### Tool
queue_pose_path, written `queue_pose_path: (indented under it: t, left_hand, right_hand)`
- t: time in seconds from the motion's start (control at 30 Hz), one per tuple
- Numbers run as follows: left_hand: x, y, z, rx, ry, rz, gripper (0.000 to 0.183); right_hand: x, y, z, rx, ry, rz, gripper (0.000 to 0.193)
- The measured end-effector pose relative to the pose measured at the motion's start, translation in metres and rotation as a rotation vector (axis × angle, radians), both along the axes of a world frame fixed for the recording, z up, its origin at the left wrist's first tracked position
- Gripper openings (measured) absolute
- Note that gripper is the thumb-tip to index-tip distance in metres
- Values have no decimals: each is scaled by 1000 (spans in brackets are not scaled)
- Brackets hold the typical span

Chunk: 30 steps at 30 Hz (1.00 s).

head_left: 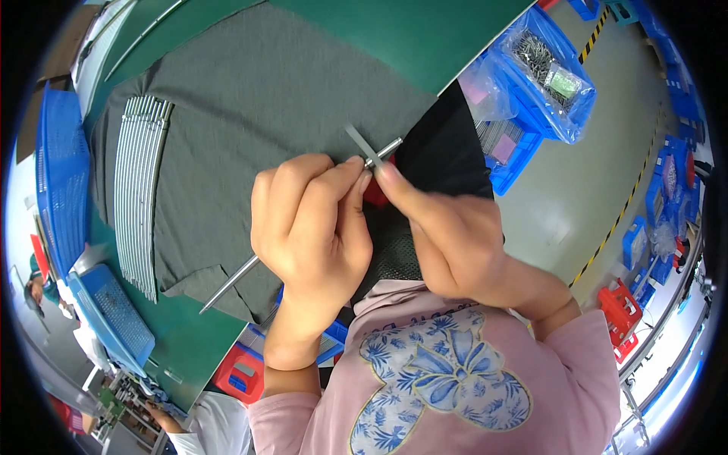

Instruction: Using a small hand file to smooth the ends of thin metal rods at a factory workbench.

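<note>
My left hand (307, 220) is closed around a slim metal rod (230, 283), which slants from the lower left up to a thicker tip by my fingers. Pinched in my right hand (459, 235) is a thin flat grey strip (359, 141), a little blurred, lying across the rod near that tip. What kind of tool the strip is, I cannot make out. Dark grey cloth (265, 83) covers the bench under both hands. To the left on it, several similar metal rods (140, 201) lie side by side in a row. Something red (374, 196) shows partly behind my fingers.
Blue bins (570, 125) with bagged small metal parts and rods stand at the right of the green bench (364, 34). Blue baskets (114, 322) line its left edge. A red bin (237, 375) sits below. Another person's white sleeve (216, 425) shows at lower left.
</note>
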<state>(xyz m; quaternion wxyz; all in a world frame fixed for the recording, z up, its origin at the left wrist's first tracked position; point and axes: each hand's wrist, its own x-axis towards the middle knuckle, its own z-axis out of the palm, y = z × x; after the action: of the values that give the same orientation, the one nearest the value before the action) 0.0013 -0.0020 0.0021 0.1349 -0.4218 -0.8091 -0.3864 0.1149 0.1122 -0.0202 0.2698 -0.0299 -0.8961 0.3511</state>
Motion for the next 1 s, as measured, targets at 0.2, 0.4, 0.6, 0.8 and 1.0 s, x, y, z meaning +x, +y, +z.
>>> queue_pose_path:
  t: [0.2, 0.4, 0.6, 0.8, 1.0]
  left_hand:
    - [0, 1, -2, 14, 7, -1, 19]
    - [-3, 2, 1, 11, 20, -19, 18]
    - [-3, 0, 0, -20, 33, -20, 18]
    - [-2, -1, -3, 5, 27, -23, 20]
    - [-2, 0, -1, -1, 14, -9, 20]
  right_hand:
    - [8, -5, -19, -3, 87, -43, 50]
    - [-15, -3, -35, 61, 225, -62, 46]
    - [-19, -3, -37, 75, 332, -75, 46]
    - [-2, -4, -32, -6, 181, -31, 49]
    - [2, 2, -13, 39, 70, -7, 50]
